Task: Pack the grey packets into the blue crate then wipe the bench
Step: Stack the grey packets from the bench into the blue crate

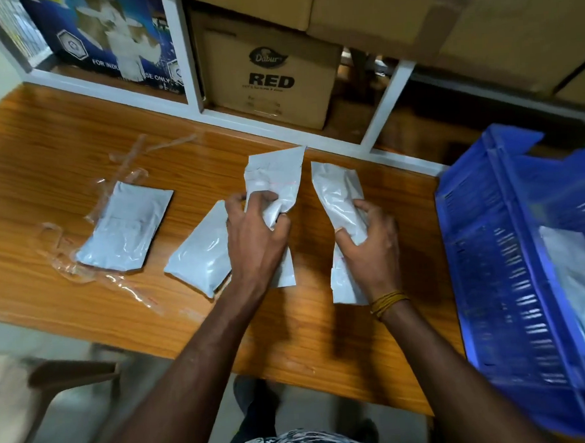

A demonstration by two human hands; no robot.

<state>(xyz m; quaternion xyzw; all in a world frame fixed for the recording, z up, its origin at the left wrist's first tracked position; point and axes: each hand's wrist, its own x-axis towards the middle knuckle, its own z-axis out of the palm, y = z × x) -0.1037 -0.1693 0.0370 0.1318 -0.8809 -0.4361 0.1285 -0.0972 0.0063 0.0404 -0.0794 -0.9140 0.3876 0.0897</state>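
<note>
- The orange wood-grain bench [58, 160] has its near edge running across below the forearms; bare surface lies at its back left and just before the near edge.
- A white shelf frame [388, 104] bounds the far edge, holding a brown cardboard box printed RED [268, 75].
- The left hand [254, 237] curls its fingers round a crumpled grey plastic packet [274, 174], gripping it mid-bench.
- The right hand [371, 237] grips a second grey packet [337, 191] just beside it.
- Two more grey packets lie flat to the left: one near the left wrist [197, 254], one on crinkled clear plastic wrap [123, 224].
- The blue slotted plastic crate [493, 277] stands at the bench's right end, with pale packets inside [575, 272].
</note>
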